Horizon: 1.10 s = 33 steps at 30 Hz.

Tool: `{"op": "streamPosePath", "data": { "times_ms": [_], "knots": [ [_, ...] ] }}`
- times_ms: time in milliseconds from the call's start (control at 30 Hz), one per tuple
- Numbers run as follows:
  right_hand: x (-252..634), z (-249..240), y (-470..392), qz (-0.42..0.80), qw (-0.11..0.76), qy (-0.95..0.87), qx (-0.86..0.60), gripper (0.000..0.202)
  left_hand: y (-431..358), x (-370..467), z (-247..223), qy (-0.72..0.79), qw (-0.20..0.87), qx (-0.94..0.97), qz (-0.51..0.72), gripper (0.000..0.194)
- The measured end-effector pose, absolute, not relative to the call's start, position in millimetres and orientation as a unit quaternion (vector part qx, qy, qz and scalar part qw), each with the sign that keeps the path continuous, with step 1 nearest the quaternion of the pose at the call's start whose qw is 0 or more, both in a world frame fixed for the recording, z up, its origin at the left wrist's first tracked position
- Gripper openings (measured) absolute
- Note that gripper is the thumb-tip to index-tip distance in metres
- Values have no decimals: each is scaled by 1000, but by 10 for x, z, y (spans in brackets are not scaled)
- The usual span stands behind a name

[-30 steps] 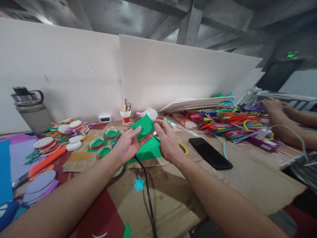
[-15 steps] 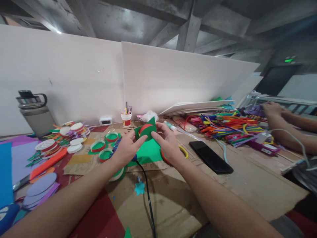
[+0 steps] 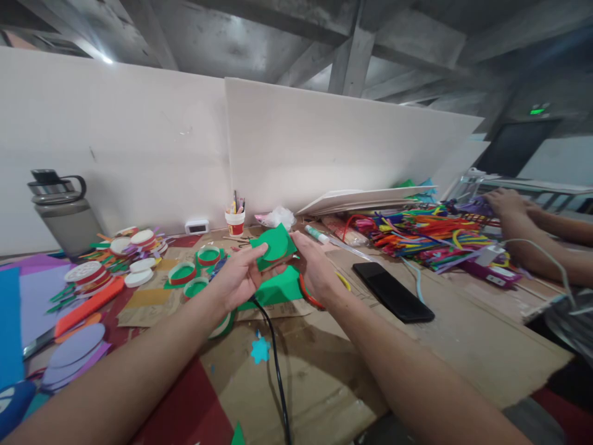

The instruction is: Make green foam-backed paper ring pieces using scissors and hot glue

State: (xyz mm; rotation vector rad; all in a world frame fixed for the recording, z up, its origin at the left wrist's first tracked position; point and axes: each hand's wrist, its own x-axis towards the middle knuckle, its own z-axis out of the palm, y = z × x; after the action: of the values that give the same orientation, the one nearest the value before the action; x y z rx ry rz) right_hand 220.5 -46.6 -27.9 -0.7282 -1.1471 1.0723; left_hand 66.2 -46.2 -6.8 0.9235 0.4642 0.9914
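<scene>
A green paper piece (image 3: pixel 273 245) with a curved ring outline is held up above the middle of the table. My left hand (image 3: pixel 241 275) is closed on its left side, thumb on top and fingertips showing beneath. At its right edge, my right hand (image 3: pixel 319 266) grips with fingers close together; part of that grip is hidden. Below the hands lies a flat green sheet (image 3: pixel 278 287). Several red-rimmed rings with green inside, such as this ring (image 3: pixel 182 273), sit to the left. Scissors with a yellow and red handle (image 3: pixel 343 282) lie partly behind my right hand.
A black phone (image 3: pixel 393 292) and bundled pipe cleaners (image 3: pixel 417 232) lie on the right. A black cable (image 3: pixel 277 364) runs toward me past a blue paper shape (image 3: pixel 260 350). A bottle (image 3: pixel 65 213) stands far left. Another person's hands (image 3: pixel 507 204) work at far right.
The green piece has been turned, so its flat green face now shows instead of the red ring side. My left thumb lies on top, and my right hand has shifted to the edge.
</scene>
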Motion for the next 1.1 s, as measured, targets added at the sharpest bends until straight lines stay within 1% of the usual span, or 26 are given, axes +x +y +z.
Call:
{"op": "streamPosePath", "data": {
  "times_ms": [133,267,333,467,600,700,800,900,1000,1100],
  "knots": [
    [2210,-295,-451,469,645,-499,-340,42,-455,653,-69,214,774,384,455,14],
    [2230,-265,-477,422,629,-533,-378,37,-451,657,-104,213,764,395,463,8],
    [2235,-246,-492,404,617,-550,-393,34,-449,665,-126,205,755,406,472,2],
    [2241,-246,-493,382,613,-558,-410,33,-453,678,-155,195,739,424,487,14],
    [2250,-261,-490,377,615,-559,-409,30,-458,671,-150,212,711,469,480,11],
    [2240,-239,-521,398,625,-552,-383,29,-442,654,-148,236,671,506,488,25],
    [2214,-201,-569,417,628,-554,-353,29,-414,643,-159,231,638,522,517,33],
    [2188,-184,-596,423,630,-563,-328,27,-403,646,-176,225,621,521,540,35],
    [2169,-198,-593,421,630,-567,-324,28,-420,654,-182,253,606,510,555,36],
    [2153,-214,-587,413,624,-572,-337,30,-450,657,-159,255,604,511,556,34]
  ]
}}
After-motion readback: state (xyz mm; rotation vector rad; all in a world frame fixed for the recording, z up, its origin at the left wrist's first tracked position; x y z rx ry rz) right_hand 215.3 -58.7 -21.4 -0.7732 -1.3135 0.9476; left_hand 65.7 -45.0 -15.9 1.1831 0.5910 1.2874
